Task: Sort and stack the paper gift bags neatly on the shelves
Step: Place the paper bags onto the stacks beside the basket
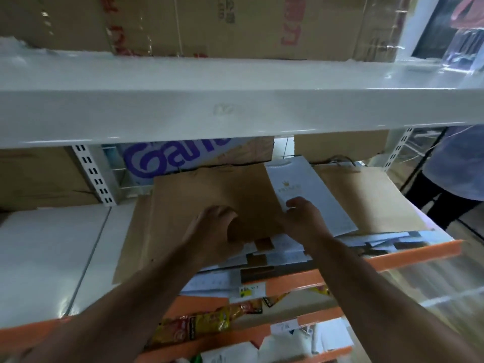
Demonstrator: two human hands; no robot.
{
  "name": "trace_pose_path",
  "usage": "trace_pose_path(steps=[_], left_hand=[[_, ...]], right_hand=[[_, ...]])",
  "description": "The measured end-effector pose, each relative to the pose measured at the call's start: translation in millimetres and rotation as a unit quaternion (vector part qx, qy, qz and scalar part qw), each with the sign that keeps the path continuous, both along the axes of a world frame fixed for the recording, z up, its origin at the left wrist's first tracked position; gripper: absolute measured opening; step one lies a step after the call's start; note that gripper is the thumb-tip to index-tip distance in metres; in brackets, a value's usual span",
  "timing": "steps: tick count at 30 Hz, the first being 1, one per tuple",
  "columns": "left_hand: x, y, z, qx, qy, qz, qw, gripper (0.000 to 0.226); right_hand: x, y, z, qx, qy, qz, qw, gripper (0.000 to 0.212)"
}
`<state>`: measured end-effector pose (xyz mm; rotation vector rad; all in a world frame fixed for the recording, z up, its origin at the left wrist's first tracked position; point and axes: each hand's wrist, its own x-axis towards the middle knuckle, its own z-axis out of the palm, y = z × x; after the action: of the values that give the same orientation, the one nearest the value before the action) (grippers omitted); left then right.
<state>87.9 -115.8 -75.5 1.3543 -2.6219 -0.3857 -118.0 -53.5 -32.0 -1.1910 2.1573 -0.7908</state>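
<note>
- Left hand point(212, 226) sits on the flat brown kraft-paper gift bag point(214, 189), near its lower edge. The fingers are arched and the grip is clamped on the bag.
- Right hand point(301, 217) is at the brown bag's lower right corner, thumb on the white paper gift bag with gold crown print point(314, 195). The fingers are hidden, so I cannot tell whether this grip is closed or which bag it holds.
- The brown bag lies flat on top of a messy stack of flat paper bags point(277, 255) on the orange-railed shelf point(413, 251). Its right edge overlaps the white bag.
- Second brown paper bag point(374, 197) lies flat just right of the white bag, partly under it.
- Stack edges stick out over the orange rail, uneven.
- White metal upper shelf point(235, 111) is overhead, with brown cardboard boxes point(248, 24) on it.
- Box with purple lettering point(167, 163) stands behind the brown bag at the back of the shelf.
- Yellow-red snack packets point(199, 326) lie on a lower level, below the forearms.
- Person in a pale top point(455, 166) is at the far right, beyond the shelf.
</note>
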Motion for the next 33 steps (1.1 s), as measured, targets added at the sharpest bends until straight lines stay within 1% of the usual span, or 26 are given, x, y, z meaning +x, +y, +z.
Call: trace_pose_path(steps=[1, 3, 4, 5, 7, 9, 11, 14, 15, 16, 18, 19, 20, 21, 22, 23, 24, 25, 26, 27, 28, 29, 30, 31, 32, 33], left_hand=[[0.0, 0.2, 0.3, 0.004, -0.002, 0.003, 1.000, 0.091], [1.8, 1.4, 1.6, 0.020, -0.009, 0.006, 1.000, 0.097], [3.3, 1.9, 1.6, 0.028, -0.002, 0.008, 1.000, 0.098], [5.0, 2.9, 2.8, 0.039, 0.022, 0.013, 0.999, 0.096], [8.1, 5.1, 8.7, 0.061, 0.100, 0.040, 0.992, 0.086], [15.1, 0.5, 11.3, 0.076, 0.162, 0.089, 0.980, 0.066], [26.7, -8.0, 14.9, 0.063, 0.188, 0.152, 0.968, 0.050], [45.5, -11.0, 22.7, -0.008, 0.144, 0.229, 0.963, 0.042], [48.5, -7.4, 26.5, -0.055, 0.128, 0.240, 0.961, 0.039], [49.6, -1.8, 28.6, -0.107, 0.134, 0.239, 0.956, 0.034], [49.6, 16.0, 33.1, -0.201, 0.211, 0.194, 0.937, 0.018], [47.3, 26.9, 36.3, -0.209, 0.247, 0.165, 0.932, 0.017], [42.5, 38.5, 39.3, -0.174, 0.278, 0.144, 0.933, 0.026], [35.6, 50.2, 40.0, -0.100, 0.305, 0.134, 0.937, 0.034], [27.9, 61.6, 42.0, 0.001, 0.329, 0.135, 0.935, 0.037], [20.2, 69.9, 45.4, 0.125, 0.359, 0.156, 0.912, 0.035], [12.7, 74.9, 49.5, 0.258, 0.403, 0.192, 0.857, 0.034], [6.4, 76.9, 52.6, 0.375, 0.456, 0.224, 0.775, 0.035], [0.9, 76.3, 53.3, 0.451, 0.516, 0.247, 0.685, 0.036], [-4.5, 74.6, 52.7, 0.481, 0.576, 0.265, 0.606, 0.035], [-9.6, 71.6, 50.8, 0.482, 0.625, 0.283, 0.545, 0.031], [-14.8, 68.0, 47.7, 0.470, 0.663, 0.301, 0.499, 0.027], [-20.6, 66.2, 45.4, 0.457, 0.690, 0.315, 0.465, 0.027], [-26.1, 65.3, 42.7, 0.448, 0.705, 0.327, 0.442, 0.029], [-31.3, 65.0, 40.9, 0.441, 0.713, 0.337, 0.429, 0.030], [-36.0, 65.0, 39.6, 0.433, 0.715, 0.344, 0.428, 0.029]], right_hand=[[-0.8, -3.1, 0.3, 0.002, -0.004, -0.001, 1.000, 0.044], [-1.3, -7.3, 0.2, 0.008, -0.014, 0.021, 1.000, 0.024], [-1.0, -8.2, 0.1, 0.014, -0.026, 0.031, 0.999, 0.016], [-0.1, -8.9, -0.1, 0.017, -0.043, 0.036, 0.998, 0.014], [1.6, -9.1, -1.1, 0.016, -0.087, 0.036, 0.995, 0.015], [2.2, -7.6, -1.5, -0.004, -0.147, 0.023, 0.989, 0.017], [2.1, -4.9, 1.4, -0.034, -0.196, 0.004, 0.980, 0.018], [-1.9, -0.7, 3.0, -0.082, -0.234, -0.033, 0.968, 0.018], [-3.8, 0.5, 3.0, -0.095, -0.248, -0.043, 0.963, 0.018], [-5.4, 1.4, 2.3, -0.107, -0.265, -0.053, 0.957, 0.019], [-5.3, 3.4, -1.1, -0.120, -0.307, -0.075, 0.941, 0.018], [-5.2, 4.4, -2.8, -0.124, -0.326, -0.083, 0.934, 0.018], [-5.3, 5.0, -4.6, -0.128, -0.339, -0.088, 0.928, 0.018], [-6.0, 5.6, -6.1, -0.133, -0.347, -0.090, 0.924, 0.018], [-6.9, 5.6, -7.3, -0.137, -0.352, -0.091, 0.922, 0.018], [-8.2, 5.8, -8.1, -0.140, -0.355, -0.091, 0.920, 0.017], [-9.8, 6.5, -8.6, -0.141, -0.358, -0.090, 0.919, 0.016], [-11.9, 7.6, -8.9, -0.141, -0.359, -0.088, 0.918, 0.015], [-14.1, 9.2, -8.3, -0.139, -0.357, -0.082, 0.920, 0.016], [-17.2, 10.8, -7.9, -0.134, -0.350, -0.072, 0.925, 0.016], [-21.0, 12.3, -6.2, -0.123, -0.335, -0.057, 0.932, 0.016], [-25.7, 13.2, -4.1, -0.108, -0.309, -0.041, 0.944, 0.017], [-31.4, 13.6, -2.0, -0.091, -0.272, -0.028, 0.958, 0.017], [-38.3, 13.2, -1.0, -0.079, -0.221, -0.021, 0.972, 0.017], [-46.0, 12.4, -0.6, -0.074, -0.161, -0.022, 0.984, 0.016], [-55.2, 11.4, -1.8, -0.075, -0.096, -0.027, 0.992, 0.015]])
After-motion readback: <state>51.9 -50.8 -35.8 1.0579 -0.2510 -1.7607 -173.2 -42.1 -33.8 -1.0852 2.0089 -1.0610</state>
